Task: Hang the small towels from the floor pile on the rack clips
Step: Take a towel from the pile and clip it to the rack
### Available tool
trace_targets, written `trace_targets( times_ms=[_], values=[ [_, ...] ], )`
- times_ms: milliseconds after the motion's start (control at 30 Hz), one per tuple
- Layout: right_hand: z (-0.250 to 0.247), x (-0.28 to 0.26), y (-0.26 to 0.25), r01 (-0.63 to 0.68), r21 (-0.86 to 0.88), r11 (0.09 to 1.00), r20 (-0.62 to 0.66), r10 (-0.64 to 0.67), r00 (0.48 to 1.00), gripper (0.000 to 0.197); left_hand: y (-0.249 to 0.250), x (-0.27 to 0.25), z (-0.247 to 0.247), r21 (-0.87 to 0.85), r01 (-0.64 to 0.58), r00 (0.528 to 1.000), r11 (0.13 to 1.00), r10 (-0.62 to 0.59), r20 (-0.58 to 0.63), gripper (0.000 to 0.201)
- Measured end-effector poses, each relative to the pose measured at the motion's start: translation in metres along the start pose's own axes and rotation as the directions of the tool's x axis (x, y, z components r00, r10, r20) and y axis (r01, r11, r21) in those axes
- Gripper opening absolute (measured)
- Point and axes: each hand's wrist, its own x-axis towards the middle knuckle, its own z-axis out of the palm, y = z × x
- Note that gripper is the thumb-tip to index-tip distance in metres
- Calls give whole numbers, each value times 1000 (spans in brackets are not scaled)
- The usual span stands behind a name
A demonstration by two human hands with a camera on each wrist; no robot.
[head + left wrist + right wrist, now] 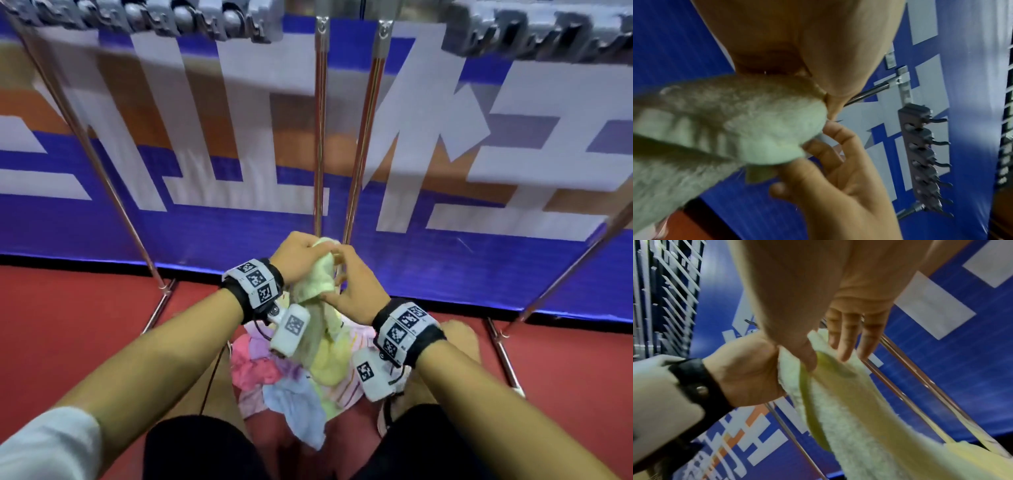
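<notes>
A pale yellow-green towel (317,277) hangs between my two hands, in front of the rack's lower poles. My left hand (306,251) grips its bunched top from the left. My right hand (342,279) pinches the towel's edge, with the thumb on the near face and the fingers (846,340) behind it. The towel (849,410) trails down and away from the right hand. Below my wrists the floor pile (287,380) holds several small towels in pink, purple, blue and yellow. Grey clip rows (154,17) (534,31) run along the top of the rack, and one clip bar (920,154) stands empty.
Slanted metal rack poles (320,137) (92,150) rise in front of a blue, white and orange banner (205,236). The floor (85,325) is red. My knees in dark shorts (191,448) frame the pile, with a foot (459,342) at the right.
</notes>
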Motion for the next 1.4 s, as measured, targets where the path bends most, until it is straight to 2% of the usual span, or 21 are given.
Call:
trace_targets(
  times_ms=[67,133,233,367,467,567,633,700,767,833,933,1033,1067,1133,1267,1333,1400],
  values=[
    [6,5,11,-49,19,999,-132,51,990,31,-17,5,5,-31,27,1000,999,-27,0,36],
    [10,11,26,-90,33,995,-204,95,974,16,-31,10,4,-97,68,997,993,-70,-23,34],
    [18,14,39,-85,34,996,-171,90,981,15,-53,11,6,-81,119,993,990,-120,-5,37],
    [35,16,47,-97,62,993,-6,98,995,13,-90,4,22,-72,233,966,970,-223,133,25],
    [48,12,62,-128,43,991,-16,129,992,12,-124,0,33,-128,348,933,929,-329,144,17],
    [53,6,74,-169,69,983,-64,173,983,13,-151,-11,37,-225,429,903,875,-410,126,20],
    [59,1,83,-216,101,971,-74,224,972,12,-165,-19,44,-174,399,912,900,-369,179,25],
    [69,-7,95,-241,132,962,-70,251,965,11,-178,-24,59,-81,305,924,949,-273,269,34],
    [79,-17,104,-251,175,952,-44,262,964,11,-186,-29,75,8,261,902,965,-247,354,39],
    [85,-25,104,-279,234,931,-22,292,956,16,-189,-30,85,1,230,895,973,-212,394,41],
    [85,-30,100,-265,326,907,-53,297,953,25,-186,-28,86,-80,168,933,983,-133,335,41],
    [79,-30,103,-225,389,893,-124,293,948,21,-188,-24,87,-113,145,962,983,-114,247,40],
    [76,-29,107,-226,390,893,-140,300,944,19,-189,-24,87,-121,146,966,982,-115,232,34],
    [72,-29,114,-239,367,899,-146,310,940,20,-190,-23,85,-118,161,972,980,-136,191,13],
    [72,-33,125,-275,264,924,-136,318,938,8,-196,-23,83,-154,171,981,973,-153,123,17],
    [74,-36,127,-268,202,942,-134,298,945,12,-197,-25,83,-167,163,984,972,-148,99,8],
    [75,-38,124,-229,186,955,-156,259,953,15,-196,-26,81,-186,149,989,971,-142,52,11]
  ],
)
